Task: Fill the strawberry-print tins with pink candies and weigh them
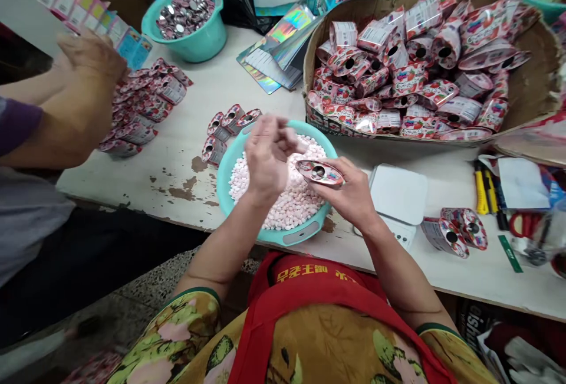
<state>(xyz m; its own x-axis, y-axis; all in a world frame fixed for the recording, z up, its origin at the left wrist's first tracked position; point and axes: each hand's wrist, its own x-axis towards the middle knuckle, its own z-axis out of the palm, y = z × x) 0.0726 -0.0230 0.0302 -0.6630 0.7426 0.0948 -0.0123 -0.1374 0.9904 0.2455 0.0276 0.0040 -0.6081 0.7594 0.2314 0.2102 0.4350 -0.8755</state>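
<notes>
My right hand (351, 192) grips a small strawberry-print candy box (319, 173), its round hole facing up. Inside the hole a dark, shiny patch shows. Beside it, my left hand (270, 157) hangs over the turquoise basin (223, 180) with curled fingers, smeared by motion; whether it holds anything I cannot make out. Small pale pink candies (294, 207) fill much of the basin below both hands. Several similar boxes (230, 124) stand against the basin's far left side.
A cardboard carton (526, 95) full of candy boxes stands at the back right. Right of the basin are a white scale (398, 195), two boxes (455, 230) and yellow cutters (481, 189). A co-worker's hands (91, 56) are above more boxes at left, near a bowl of shiny caps (186, 21).
</notes>
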